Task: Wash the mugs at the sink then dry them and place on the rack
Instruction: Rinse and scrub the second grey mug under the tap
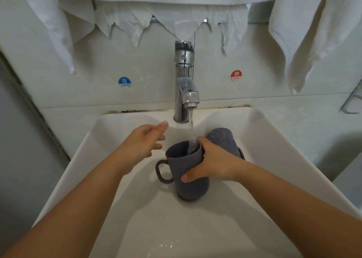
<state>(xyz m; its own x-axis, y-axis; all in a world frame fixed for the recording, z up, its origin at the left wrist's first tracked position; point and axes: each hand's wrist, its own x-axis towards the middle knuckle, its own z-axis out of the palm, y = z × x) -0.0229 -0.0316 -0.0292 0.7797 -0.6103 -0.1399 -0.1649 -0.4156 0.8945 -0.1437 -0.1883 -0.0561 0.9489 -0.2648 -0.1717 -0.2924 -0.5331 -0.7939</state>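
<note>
A grey-purple mug stands upright in the white sink, its handle pointing left. My right hand grips its right side and rim. Water from the chrome tap runs into the mug. A second mug of the same colour lies behind my right hand, partly hidden. My left hand hovers to the left of the held mug with fingers spread, holding nothing.
White towels and cloths hang on the wall above the tap. Blue COLD and red HOT stickers flank the tap. A metal holder shows at the right edge.
</note>
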